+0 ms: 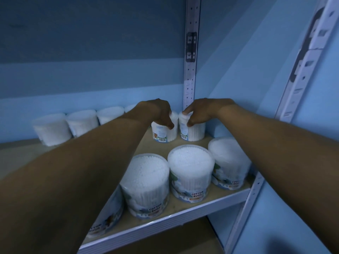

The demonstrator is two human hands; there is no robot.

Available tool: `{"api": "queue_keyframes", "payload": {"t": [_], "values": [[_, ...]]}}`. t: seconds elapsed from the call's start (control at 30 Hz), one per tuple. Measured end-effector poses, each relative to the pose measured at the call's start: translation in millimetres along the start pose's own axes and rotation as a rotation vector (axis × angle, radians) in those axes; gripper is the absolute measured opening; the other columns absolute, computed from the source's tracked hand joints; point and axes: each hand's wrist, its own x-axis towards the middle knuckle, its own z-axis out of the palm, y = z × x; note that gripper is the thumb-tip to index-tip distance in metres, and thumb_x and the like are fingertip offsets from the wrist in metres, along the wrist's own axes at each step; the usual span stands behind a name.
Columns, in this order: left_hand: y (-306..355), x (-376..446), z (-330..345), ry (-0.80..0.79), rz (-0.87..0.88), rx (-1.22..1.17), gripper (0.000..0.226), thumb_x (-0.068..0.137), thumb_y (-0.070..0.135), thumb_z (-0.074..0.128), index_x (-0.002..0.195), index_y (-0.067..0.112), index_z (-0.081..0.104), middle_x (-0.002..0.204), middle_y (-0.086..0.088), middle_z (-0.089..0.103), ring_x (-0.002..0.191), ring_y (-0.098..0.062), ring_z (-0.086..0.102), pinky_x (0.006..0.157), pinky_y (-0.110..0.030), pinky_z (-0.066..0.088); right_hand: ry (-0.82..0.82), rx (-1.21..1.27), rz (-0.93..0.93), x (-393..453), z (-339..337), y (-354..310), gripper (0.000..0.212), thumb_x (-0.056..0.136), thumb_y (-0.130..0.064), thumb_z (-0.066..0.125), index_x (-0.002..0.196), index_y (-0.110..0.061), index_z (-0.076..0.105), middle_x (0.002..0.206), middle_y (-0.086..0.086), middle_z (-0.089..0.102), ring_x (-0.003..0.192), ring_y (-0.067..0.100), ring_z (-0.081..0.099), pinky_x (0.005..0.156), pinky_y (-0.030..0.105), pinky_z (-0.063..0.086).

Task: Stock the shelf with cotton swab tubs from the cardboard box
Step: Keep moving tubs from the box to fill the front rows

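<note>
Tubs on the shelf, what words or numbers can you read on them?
"COTTON BUDS" on the middle front tub.
"COTTON BUDS" on the front tub to its left.
"COTTON", partly hidden, on the leftmost front tub.
"COTTON", cut off, on the right front tub.
Barcodes on the two back tubs in the hands: digits too small to read.

both forearms (pixel 91 162) bare, no sleeves, hands ungloved

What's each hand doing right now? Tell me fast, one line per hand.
Left hand: grips the top of the left rear tub on the shelf.
Right hand: grips the top of the right rear tub beside it.
</note>
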Motion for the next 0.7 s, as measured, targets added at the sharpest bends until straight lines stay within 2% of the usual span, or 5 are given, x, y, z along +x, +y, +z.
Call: {"api": "queue_keyframes", "payload": {"t": [0.3, 0.4, 0.47, 0.6, 0.7], "values": [[10.4, -25.8, -2.2, -0.053, -0.002, 0.018, 0.061, 0.084, 0.051, 0.065, 0.134, 0.015, 0.057, 0.129, -0.005, 0.063, 0.113, -0.026, 0.061, 0.095, -0.036, 0.051, -0.074, 0.001, 0.009, -27.7, -7.8, -4.9, 0.067, 0.086, -0.046, 0.071, 0.147, -0.035, 0.047, 0.153, -0.005, 0.042, 0.136, 0.021, 0.044, 0.110, 0.035, 0.039], [13.9, -30.6, -7.2, -0.091, -0.007, 0.032, 0.049, 0.083, 0.050, 0.060, 0.119, 0.017, 0.062, 0.117, -0.005, 0.066, 0.103, -0.026, 0.063, 0.084, -0.033, 0.051, -0.114, 0.029, 0.011, -28.8, -14.5, -4.6, 0.066, 0.082, -0.055, 0.072, 0.143, -0.039, 0.052, 0.149, -0.008, 0.047, 0.130, 0.020, 0.051, 0.109, 0.036, 0.042], [14.9, -32.1, -10.5, -0.114, -0.008, 0.043, 0.044, 0.082, 0.050, 0.059, 0.112, 0.017, 0.063, 0.112, -0.005, 0.066, 0.099, -0.026, 0.063, 0.084, -0.034, 0.052, -0.120, 0.090, 0.012, -28.8, -16.8, -4.0, 0.062, 0.082, -0.060, 0.070, 0.139, -0.039, 0.056, 0.144, -0.011, 0.052, 0.119, 0.018, 0.057, 0.106, 0.036, 0.046], [13.5, -31.9, -17.7, -0.165, -0.031, 0.014, 0.057, 0.082, 0.050, 0.068, 0.127, 0.015, 0.062, 0.121, -0.006, 0.064, 0.101, -0.027, 0.063, 0.090, -0.037, 0.056, -0.072, 0.117, -0.004, -29.2, -18.8, -4.5, 0.054, 0.083, -0.053, 0.073, 0.133, -0.033, 0.062, 0.133, -0.008, 0.058, 0.104, 0.017, 0.061, 0.101, 0.036, 0.050], [11.6, -31.1, -20.9, -0.181, -0.031, -0.024, 0.064, 0.079, 0.055, 0.072, 0.126, 0.012, 0.063, 0.120, -0.006, 0.066, 0.098, -0.028, 0.066, 0.091, -0.038, 0.057, -0.096, 0.069, -0.032, -27.5, -22.6, -5.8, 0.053, 0.083, -0.051, 0.073, 0.132, -0.034, 0.061, 0.135, -0.007, 0.054, 0.115, 0.020, 0.057, 0.101, 0.038, 0.050]]}}
